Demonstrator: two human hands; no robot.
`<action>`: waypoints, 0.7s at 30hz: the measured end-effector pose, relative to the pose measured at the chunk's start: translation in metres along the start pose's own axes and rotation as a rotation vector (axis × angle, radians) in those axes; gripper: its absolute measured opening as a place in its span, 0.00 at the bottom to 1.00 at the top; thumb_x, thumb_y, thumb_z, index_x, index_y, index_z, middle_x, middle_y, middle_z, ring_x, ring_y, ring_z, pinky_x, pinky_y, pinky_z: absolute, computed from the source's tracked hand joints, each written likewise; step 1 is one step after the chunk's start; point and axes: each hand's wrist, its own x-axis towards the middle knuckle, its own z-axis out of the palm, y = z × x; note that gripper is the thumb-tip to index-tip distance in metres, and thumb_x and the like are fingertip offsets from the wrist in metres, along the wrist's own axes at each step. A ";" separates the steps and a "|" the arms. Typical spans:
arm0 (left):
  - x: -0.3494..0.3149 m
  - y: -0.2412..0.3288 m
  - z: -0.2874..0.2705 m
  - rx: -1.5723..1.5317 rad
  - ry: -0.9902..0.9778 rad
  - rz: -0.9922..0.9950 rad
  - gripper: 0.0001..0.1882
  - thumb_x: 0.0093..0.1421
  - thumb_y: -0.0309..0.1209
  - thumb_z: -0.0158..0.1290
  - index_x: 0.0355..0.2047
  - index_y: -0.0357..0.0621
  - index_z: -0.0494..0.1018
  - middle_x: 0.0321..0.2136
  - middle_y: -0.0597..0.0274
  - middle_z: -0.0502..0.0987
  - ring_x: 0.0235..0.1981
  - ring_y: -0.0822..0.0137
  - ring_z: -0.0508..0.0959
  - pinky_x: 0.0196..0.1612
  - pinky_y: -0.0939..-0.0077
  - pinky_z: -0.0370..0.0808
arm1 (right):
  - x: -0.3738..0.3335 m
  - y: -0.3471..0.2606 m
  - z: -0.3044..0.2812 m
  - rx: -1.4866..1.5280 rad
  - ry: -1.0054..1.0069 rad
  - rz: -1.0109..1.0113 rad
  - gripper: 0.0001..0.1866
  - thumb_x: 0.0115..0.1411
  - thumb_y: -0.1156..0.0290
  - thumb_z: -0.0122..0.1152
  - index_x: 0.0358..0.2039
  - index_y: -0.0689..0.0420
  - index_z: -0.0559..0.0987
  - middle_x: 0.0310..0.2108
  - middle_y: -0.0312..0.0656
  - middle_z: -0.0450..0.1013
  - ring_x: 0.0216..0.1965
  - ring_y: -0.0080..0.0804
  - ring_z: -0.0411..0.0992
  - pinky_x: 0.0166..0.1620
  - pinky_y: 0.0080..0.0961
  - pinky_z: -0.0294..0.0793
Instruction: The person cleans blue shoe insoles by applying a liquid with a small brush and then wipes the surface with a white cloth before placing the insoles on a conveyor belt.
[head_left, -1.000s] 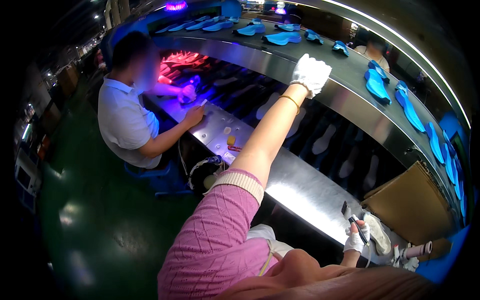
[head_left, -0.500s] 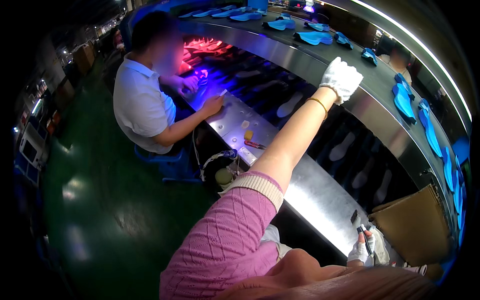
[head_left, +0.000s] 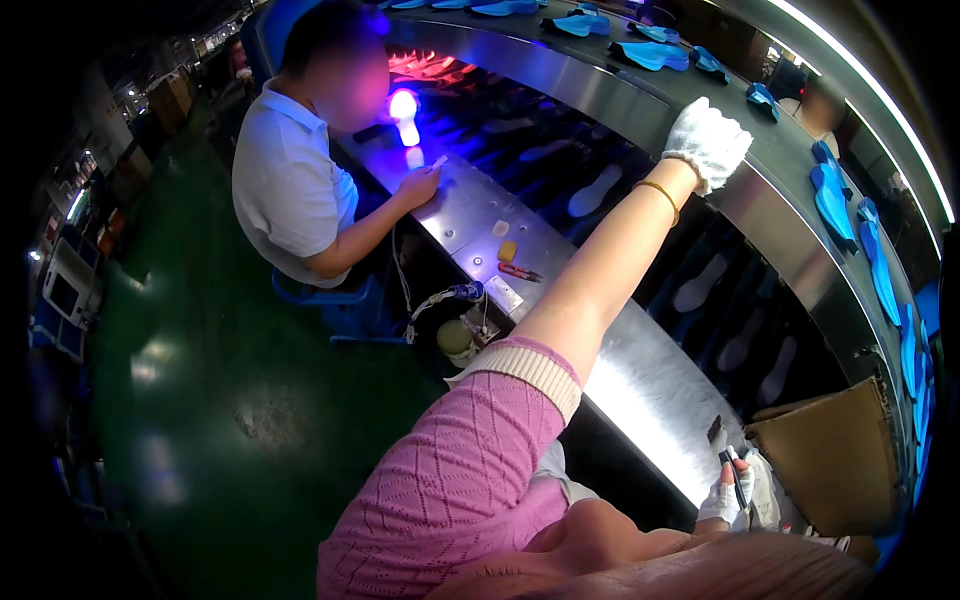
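Observation:
My left hand [head_left: 707,145], in a white knit glove, is stretched out over the near edge of a dark conveyor belt [head_left: 775,150]. Its fingers are curled into a fist; nothing shows in it, though the palm side is hidden. Flat blue insoles [head_left: 650,55] lie beyond it on the belt, with another blue insole [head_left: 763,101] near the hand on its right. At the lower right, my right hand [head_left: 722,500], gloved with bare fingertips, grips a dark-handled brush [head_left: 737,480]. The brush head points toward the metal worktop [head_left: 640,390].
Left of the worktop a co-worker [head_left: 300,170] sits on a blue stool near a glowing light [head_left: 405,110]. Red-handled cutters [head_left: 520,272] and a yellow block [head_left: 508,250] lie on the worktop. A cardboard box [head_left: 830,455] stands at the right. Pale soles [head_left: 700,283] fill the dark lower level.
My view has shifted slightly. My left fist stays over the belt edge and my right hand keeps the brush. By the co-worker, a bright white-pink light now shows.

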 end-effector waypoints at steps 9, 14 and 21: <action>-0.001 -0.001 0.003 -0.011 0.027 0.015 0.11 0.57 0.37 0.42 0.30 0.55 0.75 0.28 0.68 0.76 0.32 0.66 0.74 0.44 0.67 0.64 | -0.002 -0.005 0.005 -0.005 0.025 0.026 0.13 0.50 0.83 0.61 0.36 0.58 0.74 0.37 0.39 0.73 0.39 0.26 0.70 0.47 0.20 0.67; -0.004 -0.004 0.010 0.018 0.090 0.051 0.10 0.56 0.37 0.43 0.31 0.54 0.75 0.29 0.68 0.76 0.32 0.65 0.74 0.46 0.66 0.64 | -0.003 -0.009 0.009 0.009 0.001 0.061 0.13 0.50 0.82 0.62 0.36 0.58 0.74 0.37 0.39 0.73 0.39 0.26 0.70 0.45 0.19 0.67; -0.003 -0.007 0.018 -0.027 0.156 0.013 0.11 0.56 0.38 0.42 0.26 0.55 0.74 0.27 0.68 0.76 0.32 0.65 0.74 0.47 0.66 0.64 | -0.005 -0.005 0.009 -0.046 0.003 0.002 0.13 0.50 0.82 0.62 0.36 0.58 0.74 0.37 0.38 0.74 0.38 0.25 0.70 0.44 0.19 0.67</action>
